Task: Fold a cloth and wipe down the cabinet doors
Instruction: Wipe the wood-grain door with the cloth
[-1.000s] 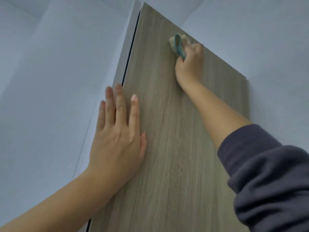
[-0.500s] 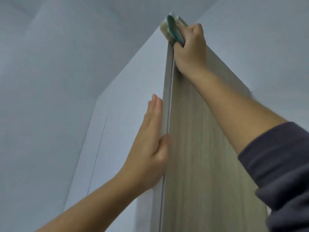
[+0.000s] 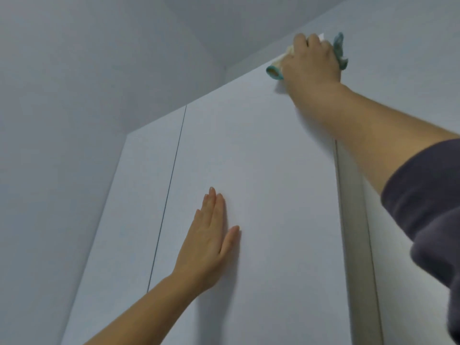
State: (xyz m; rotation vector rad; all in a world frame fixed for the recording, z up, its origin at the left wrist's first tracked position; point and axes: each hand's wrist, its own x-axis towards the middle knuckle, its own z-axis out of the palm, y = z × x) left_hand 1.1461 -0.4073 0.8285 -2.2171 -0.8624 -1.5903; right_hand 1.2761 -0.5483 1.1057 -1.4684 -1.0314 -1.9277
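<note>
A tall white cabinet door fills the middle of the head view, seen from below. My right hand is at its top right corner, shut on a folded cream cloth with teal edging and pressing it against the door's face. Part of the cloth sticks out to the right of the hand. My left hand lies flat on the same door lower down, fingers together and pointing up, holding nothing.
A second white door stands to the left, split off by a thin dark gap. A grey door edge runs down on the right. White wall and ceiling lie above and left. My dark sleeve covers the right side.
The door has swung from showing its wood-grain side, through edge-on, to showing its white face. My right hand stayed at the top corner with the cloth; my left hand now rests flat on the white face.
</note>
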